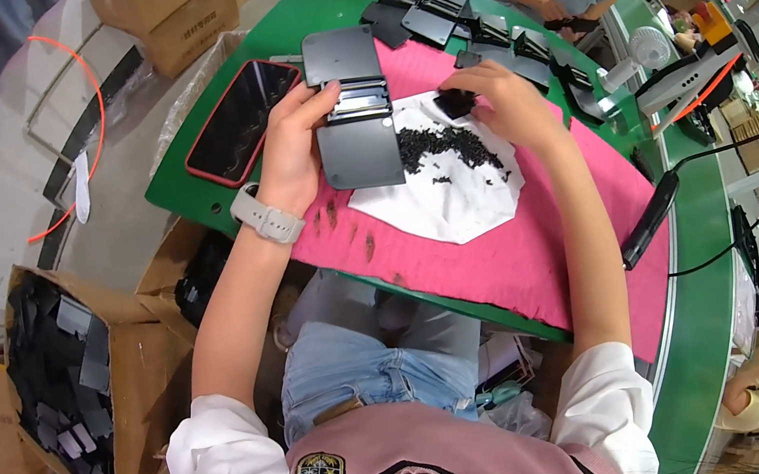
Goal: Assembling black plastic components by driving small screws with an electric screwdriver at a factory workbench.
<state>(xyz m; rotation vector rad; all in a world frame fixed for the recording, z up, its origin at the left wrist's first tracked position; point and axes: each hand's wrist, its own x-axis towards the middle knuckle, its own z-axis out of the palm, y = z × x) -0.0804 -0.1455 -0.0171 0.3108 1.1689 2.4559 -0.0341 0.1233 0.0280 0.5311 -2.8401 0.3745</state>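
Head view: left hand (289, 156) holds a grey two-panelled device (361, 156) (metallic mid-section); right hand (509, 104) grips a black piece (456, 104). Bare pink cloth (506, 265) reaches the near side of the green table (290, 19)

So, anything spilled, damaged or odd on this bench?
Yes: brownish marks left of the white cloth break the otherwise even pink mat, perhaps stains or wear. Small black parts lie loose but mostly heaped, so not clearly spilled.

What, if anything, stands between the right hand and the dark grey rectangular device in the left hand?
Nothing visible stands between the right hand, a small black object at its fingertips, and the device; white cloth bearing tiny black pieces lies below.
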